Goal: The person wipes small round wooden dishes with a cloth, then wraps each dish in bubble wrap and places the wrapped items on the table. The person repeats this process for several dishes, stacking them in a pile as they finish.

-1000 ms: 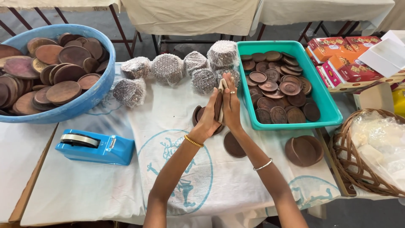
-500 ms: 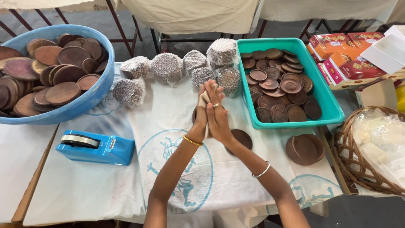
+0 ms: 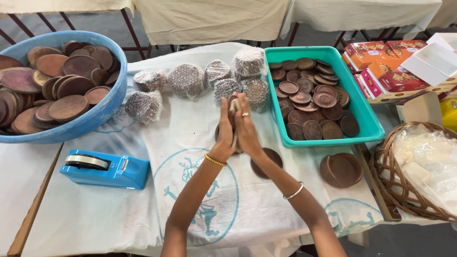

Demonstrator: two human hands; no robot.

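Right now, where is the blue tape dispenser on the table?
In the head view the blue tape dispenser lies on the person's left, just below the big blue bowl of brown discs, left of the left hand.

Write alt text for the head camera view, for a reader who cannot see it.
Left hand and right hand press palm to palm around brown wooden discs above a cloth-covered table. Around them: a green tray of discs, wrapped disc bundles, a blue tub, a blue tape dispenser.

Your pressed-together hands (image 3: pixel 236 127) have bare cloth (image 3: pixel 190 128) to their left; wrapped bundles (image 3: pixel 223 78) crowd just ahead, the teal tray (image 3: pixel 364 116) blocks the right, and loose discs (image 3: pixel 266 162) lie close below.
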